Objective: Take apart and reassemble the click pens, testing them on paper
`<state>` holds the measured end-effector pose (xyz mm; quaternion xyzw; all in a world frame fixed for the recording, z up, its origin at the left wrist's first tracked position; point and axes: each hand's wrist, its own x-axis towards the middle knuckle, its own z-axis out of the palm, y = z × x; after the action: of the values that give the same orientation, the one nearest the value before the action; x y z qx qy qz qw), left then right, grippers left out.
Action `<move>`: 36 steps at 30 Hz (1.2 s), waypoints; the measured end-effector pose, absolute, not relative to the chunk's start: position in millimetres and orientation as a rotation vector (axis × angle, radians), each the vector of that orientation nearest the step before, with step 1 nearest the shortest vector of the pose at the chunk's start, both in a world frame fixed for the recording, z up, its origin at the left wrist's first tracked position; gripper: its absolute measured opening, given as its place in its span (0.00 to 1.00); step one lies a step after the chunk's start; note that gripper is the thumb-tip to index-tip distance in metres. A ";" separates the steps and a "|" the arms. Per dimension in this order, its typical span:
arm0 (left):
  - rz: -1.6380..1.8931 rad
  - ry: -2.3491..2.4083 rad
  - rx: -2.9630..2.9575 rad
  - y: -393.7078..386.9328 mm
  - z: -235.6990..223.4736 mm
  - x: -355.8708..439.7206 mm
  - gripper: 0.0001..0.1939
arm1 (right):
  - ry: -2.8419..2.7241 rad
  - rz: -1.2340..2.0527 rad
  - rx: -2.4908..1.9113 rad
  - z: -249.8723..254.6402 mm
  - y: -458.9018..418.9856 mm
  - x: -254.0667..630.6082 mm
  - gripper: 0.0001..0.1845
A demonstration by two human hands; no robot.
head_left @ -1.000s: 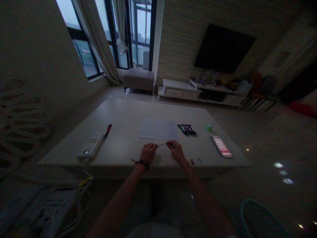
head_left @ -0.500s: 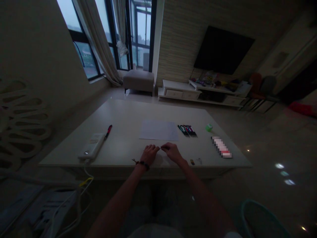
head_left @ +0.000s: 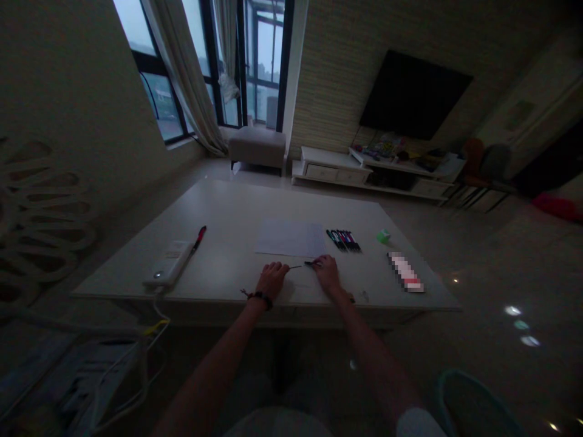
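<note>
Left hand [head_left: 272, 280] and right hand [head_left: 327, 272] have parted, a thin rod [head_left: 303, 265] between.

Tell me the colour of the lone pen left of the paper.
The pen is red and black, shown best in the head view.

Table [head_left: 228, 206] setup: paper sheet [head_left: 290, 238] in the middle, pens [head_left: 343, 240] just right of it, tube [head_left: 405, 272] further right, left hand [head_left: 272, 280] and right hand [head_left: 327, 273] in front, lone pen [head_left: 198, 238] beside a device [head_left: 169, 263] off left.
</note>
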<state>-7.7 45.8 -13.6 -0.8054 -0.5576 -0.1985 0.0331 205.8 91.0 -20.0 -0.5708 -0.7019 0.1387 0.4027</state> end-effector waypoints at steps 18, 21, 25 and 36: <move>-0.645 -1.669 -2.518 42.5 -9.9 -7.6 0.09 | -1.827 0.586 -1.202 13.2 59.8 198.3 0.09; -0.675 -1.630 -2.550 42.2 -11.4 -6.9 0.08 | -1.871 0.606 -1.183 14.3 58.6 190.0 0.09; -0.751 -1.569 -2.586 41.9 -15.7 -7.0 0.09 | -1.907 0.655 -1.127 15.2 54.4 171.9 0.08; -0.714 -1.549 -2.584 40.0 -20.2 -8.2 0.09 | -1.798 0.899 -1.291 8.6 59.3 160.9 0.20</move>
<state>-8.2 40.0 -20.2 -0.8344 -0.5001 -0.2305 0.0228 160.9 59.3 8.6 -0.5025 -0.7000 0.3498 0.3675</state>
